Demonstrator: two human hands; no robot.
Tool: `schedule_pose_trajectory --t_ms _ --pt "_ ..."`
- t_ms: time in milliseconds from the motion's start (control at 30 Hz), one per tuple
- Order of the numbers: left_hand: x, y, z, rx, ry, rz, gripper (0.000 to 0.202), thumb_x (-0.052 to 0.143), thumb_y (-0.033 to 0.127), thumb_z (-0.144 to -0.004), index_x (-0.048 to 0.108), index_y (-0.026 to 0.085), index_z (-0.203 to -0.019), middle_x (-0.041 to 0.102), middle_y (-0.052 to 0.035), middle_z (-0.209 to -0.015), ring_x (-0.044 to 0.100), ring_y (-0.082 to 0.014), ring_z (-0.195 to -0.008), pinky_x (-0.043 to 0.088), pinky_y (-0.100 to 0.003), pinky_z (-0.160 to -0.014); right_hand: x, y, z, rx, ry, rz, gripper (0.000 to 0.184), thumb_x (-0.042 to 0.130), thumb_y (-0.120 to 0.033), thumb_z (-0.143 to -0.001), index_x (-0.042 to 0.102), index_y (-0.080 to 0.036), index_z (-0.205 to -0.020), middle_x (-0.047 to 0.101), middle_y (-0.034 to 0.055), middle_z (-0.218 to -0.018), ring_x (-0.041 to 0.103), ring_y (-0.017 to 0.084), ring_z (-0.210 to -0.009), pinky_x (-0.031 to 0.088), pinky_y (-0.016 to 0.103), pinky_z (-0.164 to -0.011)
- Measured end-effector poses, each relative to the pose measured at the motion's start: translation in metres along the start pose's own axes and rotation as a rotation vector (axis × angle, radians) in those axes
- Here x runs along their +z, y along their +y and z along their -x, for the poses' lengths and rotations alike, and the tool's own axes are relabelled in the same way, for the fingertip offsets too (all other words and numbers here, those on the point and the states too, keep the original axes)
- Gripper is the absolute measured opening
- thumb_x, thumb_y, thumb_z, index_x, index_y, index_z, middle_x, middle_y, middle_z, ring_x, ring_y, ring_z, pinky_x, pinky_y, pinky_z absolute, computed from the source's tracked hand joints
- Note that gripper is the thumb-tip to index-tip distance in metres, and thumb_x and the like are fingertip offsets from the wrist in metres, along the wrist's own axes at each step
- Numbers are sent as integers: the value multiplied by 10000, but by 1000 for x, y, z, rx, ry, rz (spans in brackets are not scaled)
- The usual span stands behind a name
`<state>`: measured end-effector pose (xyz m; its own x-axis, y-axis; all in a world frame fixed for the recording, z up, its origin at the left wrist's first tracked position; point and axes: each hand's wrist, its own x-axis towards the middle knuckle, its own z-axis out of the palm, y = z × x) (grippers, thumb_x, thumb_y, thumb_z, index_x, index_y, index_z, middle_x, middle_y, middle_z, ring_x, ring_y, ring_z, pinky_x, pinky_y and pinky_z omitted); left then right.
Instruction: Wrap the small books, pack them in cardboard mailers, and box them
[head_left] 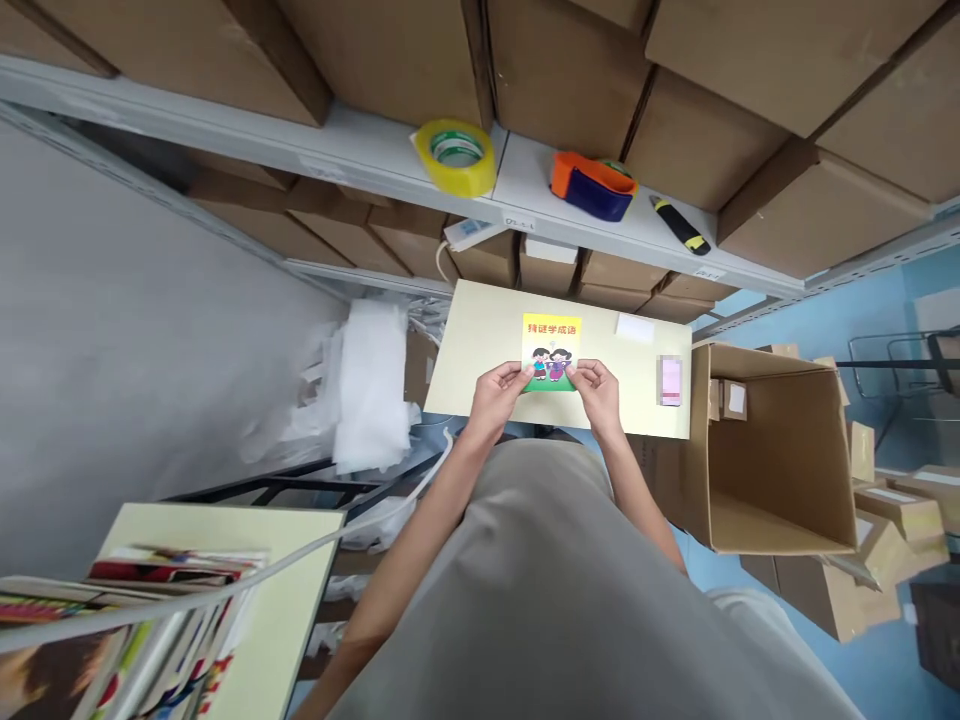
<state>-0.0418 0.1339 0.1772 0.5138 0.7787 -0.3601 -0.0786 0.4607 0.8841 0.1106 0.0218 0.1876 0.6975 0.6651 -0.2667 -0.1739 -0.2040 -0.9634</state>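
A small yellow booklet point(551, 345) with red letters and a cartoon of two children lies on a pale cream table point(480, 340). My left hand point(497, 392) pinches its lower left corner. My right hand point(598, 388) pinches its lower right corner. Both hands are closed on the booklet's near edge, thumbs on top. My grey shirt fills the lower middle of the view.
An open cardboard box point(772, 450) stands right of the table. A pink item point(670, 381) and a white slip point(634, 327) lie on the table. The shelf above holds yellow tape point(457, 155), a tape dispenser point(592, 186) and a cutter point(681, 225). Books point(127, 630) are stacked lower left; white wrapping point(360, 385) sits left.
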Motion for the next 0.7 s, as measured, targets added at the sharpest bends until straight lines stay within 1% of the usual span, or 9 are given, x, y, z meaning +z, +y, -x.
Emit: schedule_pose_trajectory --t_ms 133,233,333,400,467,533,600,633,700 --pt "19 -2 -13 39 120 -78 655 1026 751 -644 866 182 -927 864 -100 -945 830 -272 -943 700 -402 -916 -6 -14 -2 -228 196 219 461 747 -647 -985 784 -226 -1170 835 145 -1309 789 273 -1179 667 433 -994" --pt "30 0 -14 156 174 -204 575 972 709 -755 891 179 -962 879 -103 -1002 839 -297 -966 716 -423 -906 5 -22 5 -275 112 225 424 663 -592 -1072 827 -244 -1251 838 129 -1376 790 278 -1267 682 443 -1055" --pt "41 3 -3 386 101 -399 429 849 603 -957 913 212 -1121 881 -112 -1200 838 -297 -1111 709 -454 -1020 19 -22 8 -208 8 127 527 780 -647 -1000 816 -242 -1336 838 121 -1412 811 295 -1273 705 440 -1057" --pt "46 5 6 556 26 -541 347 790 520 -1033 900 243 -1210 856 -119 -1327 810 -298 -1242 669 -497 -1137 22 -21 3 -180 36 83 609 806 -702 -964 806 -226 -1344 843 131 -1393 818 306 -1268 711 438 -1048" --pt "45 7 12 659 -7 -637 326 784 484 -1048 882 259 -1263 837 -128 -1388 765 -309 -1346 614 -543 -1224 17 -21 -5 -172 54 29 638 779 -751 -964 811 -207 -1295 869 139 -1308 836 310 -1221 710 438 -1037" --pt "39 9 13 642 67 -627 413 801 519 -1037 848 253 -1349 800 -150 -1468 717 -326 -1426 607 -558 -1226 8 -22 -13 -161 21 -40 654 780 -779 -945 820 -198 -1243 889 137 -1225 853 311 -1160 708 442 -1031" --pt "29 11 8 492 170 -493 560 815 621 -1008 820 226 -1405 775 -180 -1503 721 -341 -1414 650 -534 -1147 -2 -25 -17 -131 -22 -94 675 841 -786 -884 831 -201 -1218 900 127 -1172 862 314 -1121 709 446 -1024" --pt "24 12 5 387 180 -395 630 820 685 -982 824 206 -1391 785 -193 -1478 747 -346 -1367 670 -517 -1100 -5 -25 -18 -109 -36 -112 682 871 -781 -855 836 -204 -1216 903 123 -1157 864 315 -1113 709 448 -1020" --pt "15 13 -1 186 105 -203 727 850 789 -899 866 171 -1283 842 -195 -1332 802 -343 -1235 685 -500 -1052 -9 -25 -17 -68 -52 -139 688 907 -768 -823 844 -205 -1214 907 119 -1138 865 318 -1108 708 455 -1020"
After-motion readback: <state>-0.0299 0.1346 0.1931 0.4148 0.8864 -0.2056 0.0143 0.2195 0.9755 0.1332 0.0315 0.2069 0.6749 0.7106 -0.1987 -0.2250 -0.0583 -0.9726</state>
